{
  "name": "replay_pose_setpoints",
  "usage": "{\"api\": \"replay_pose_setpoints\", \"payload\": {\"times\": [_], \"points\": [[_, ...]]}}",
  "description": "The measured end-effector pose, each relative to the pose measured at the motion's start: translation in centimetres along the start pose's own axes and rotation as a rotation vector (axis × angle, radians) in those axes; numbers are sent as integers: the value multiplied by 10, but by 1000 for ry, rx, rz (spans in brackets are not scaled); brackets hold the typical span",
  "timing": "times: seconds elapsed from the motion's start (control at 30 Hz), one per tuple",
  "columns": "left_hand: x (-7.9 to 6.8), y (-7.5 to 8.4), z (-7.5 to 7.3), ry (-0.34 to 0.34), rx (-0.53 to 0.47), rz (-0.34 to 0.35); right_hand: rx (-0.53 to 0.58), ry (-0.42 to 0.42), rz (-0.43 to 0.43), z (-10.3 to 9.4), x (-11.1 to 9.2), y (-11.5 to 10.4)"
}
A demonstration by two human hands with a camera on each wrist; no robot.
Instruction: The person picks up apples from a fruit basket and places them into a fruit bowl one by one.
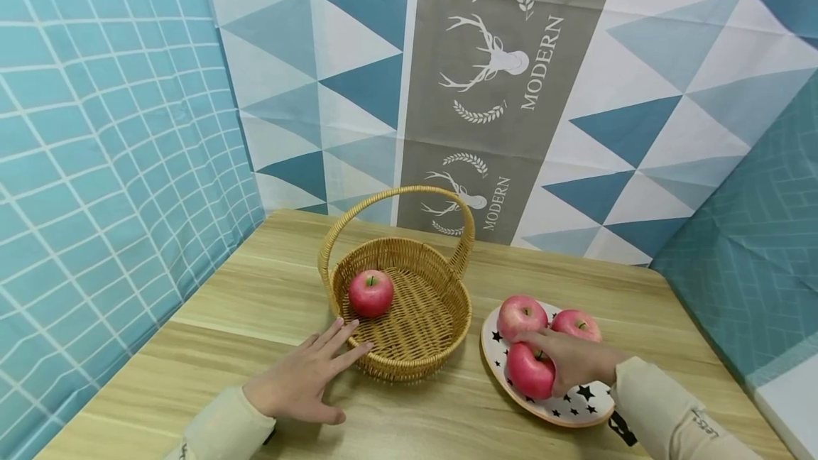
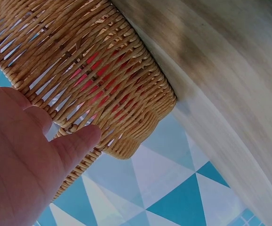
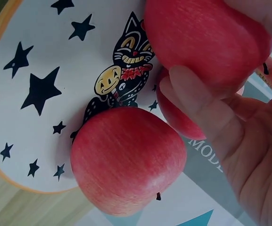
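Observation:
My right hand (image 1: 578, 358) grips a red apple (image 1: 530, 373) at the near side of a white star-patterned plate (image 1: 562, 414). In the right wrist view, the thumb and fingers curl round that apple (image 3: 201, 42). Two more apples lie on the plate, one behind (image 1: 520, 316) and one at the back right (image 1: 575, 323). Left of the plate stands a round wicker basket (image 1: 415, 359) with a tall handle; a single apple (image 1: 371, 294) sits inside, toward its left wall. My left hand (image 1: 303, 380) rests its spread fingers on the basket's near-left rim.
Basket and plate stand on a light wood-grain table (image 1: 211, 357). Behind it hangs a patterned cloth (image 1: 358, 84) with triangles and deer heads. Blue tile-print cloth (image 1: 96, 126) borders the left side, and a teal one (image 1: 735, 254) the right. The basket's handle (image 1: 399, 190) arches high above its rim.

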State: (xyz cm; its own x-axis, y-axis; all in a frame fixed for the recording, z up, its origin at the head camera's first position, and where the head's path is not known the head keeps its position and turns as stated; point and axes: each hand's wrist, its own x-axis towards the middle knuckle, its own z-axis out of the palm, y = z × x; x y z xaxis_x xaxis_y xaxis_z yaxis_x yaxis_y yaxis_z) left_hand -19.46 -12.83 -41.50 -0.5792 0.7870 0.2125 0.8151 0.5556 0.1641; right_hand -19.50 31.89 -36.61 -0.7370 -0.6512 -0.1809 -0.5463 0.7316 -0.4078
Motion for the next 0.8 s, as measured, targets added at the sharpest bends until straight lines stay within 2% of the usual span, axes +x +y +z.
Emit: {"api": "replay_pose_setpoints", "payload": {"times": [0.2,0.5,0.6,0.8], "points": [[0,1,0,4,2,3,49,-52,76,-5,1,-2],[2,-1,2,17,27,17,148,-68,48,-20,-1,-4],[1,-2,3,39,47,35,127,-52,30,-26,-1,-3],[0,-1,3,53,57,26,-11,20,39,-44,3,-7]]}}
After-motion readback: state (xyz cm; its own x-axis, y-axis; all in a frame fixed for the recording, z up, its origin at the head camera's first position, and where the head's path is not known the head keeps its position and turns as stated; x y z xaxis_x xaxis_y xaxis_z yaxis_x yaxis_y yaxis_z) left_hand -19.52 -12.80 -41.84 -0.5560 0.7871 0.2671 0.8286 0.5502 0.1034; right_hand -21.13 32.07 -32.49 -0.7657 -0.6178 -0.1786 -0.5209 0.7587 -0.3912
